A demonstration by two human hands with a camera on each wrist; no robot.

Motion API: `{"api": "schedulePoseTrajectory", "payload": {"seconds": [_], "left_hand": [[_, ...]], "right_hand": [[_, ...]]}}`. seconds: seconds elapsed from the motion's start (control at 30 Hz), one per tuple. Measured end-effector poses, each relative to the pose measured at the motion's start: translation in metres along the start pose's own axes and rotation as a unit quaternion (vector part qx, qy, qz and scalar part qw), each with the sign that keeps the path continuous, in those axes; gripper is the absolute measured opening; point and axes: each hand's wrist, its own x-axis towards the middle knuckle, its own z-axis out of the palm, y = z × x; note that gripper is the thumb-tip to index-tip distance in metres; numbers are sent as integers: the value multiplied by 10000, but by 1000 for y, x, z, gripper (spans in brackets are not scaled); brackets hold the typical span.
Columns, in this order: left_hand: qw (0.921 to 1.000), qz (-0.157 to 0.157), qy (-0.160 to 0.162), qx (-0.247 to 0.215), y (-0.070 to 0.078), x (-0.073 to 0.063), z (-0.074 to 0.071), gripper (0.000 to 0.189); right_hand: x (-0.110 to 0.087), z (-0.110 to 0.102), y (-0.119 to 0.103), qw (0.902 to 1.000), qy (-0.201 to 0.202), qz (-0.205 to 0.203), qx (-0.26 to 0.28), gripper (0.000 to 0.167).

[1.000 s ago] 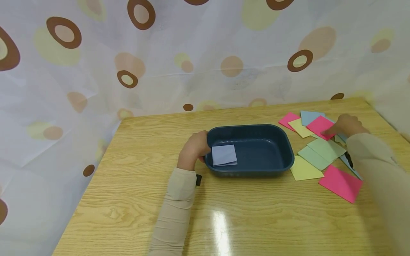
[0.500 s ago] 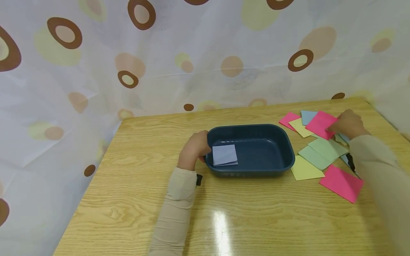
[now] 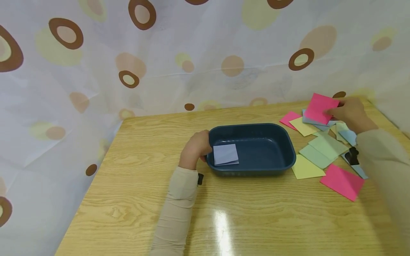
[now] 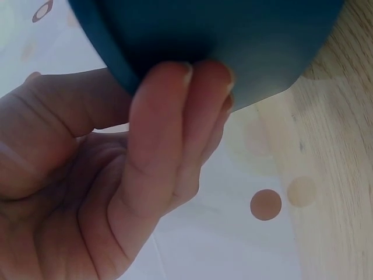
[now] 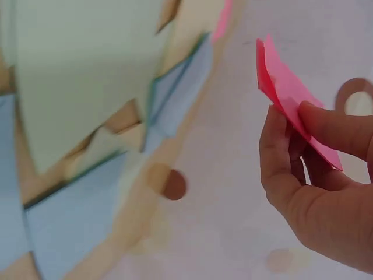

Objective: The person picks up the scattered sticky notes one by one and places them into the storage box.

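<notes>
My left hand grips the left end of a dark blue plastic tub. In the left wrist view its fingers press the tub's outer wall, with the thumb at the rim. A folded pale lilac paper lies inside the tub at its left end. My right hand pinches a folded pink paper between thumb and fingers, raised above the pile at the back right. The right wrist view shows this pink paper bent into layers, thumb on one face.
Right of the tub lie scattered folded papers: green, yellow, blue and another pink paper. A smaller pink paper is at the back. A patterned curtain hangs behind the wooden table.
My right hand has lifted the pink paper up off the pile, tilting it upright and baring the blue papers beneath. The left hand and tub have stayed in place.
</notes>
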Motion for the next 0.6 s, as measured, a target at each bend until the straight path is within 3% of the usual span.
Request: {"api": "schedulePoseTrajectory", "payload": {"seconds": [0.13, 0.27, 0.4, 0.6], "left_hand": [[10000, -13, -51, 50, 1, 1, 0, 47], [9999, 10, -66, 78, 1, 2, 0, 47], [10000, -23, -61, 49, 0, 2, 0, 48], [9999, -103, -113, -37, -2, 3, -1, 49]], "right_hand": [[-7, 5, -28, 9994, 84, -328, -116, 45], [-16, 15, -62, 9977, -203, -569, 296, 41], [-28, 30, -99, 9942, -682, -694, 464, 43], [-44, 66, -147, 9815, -1723, -799, 222, 65]]}}
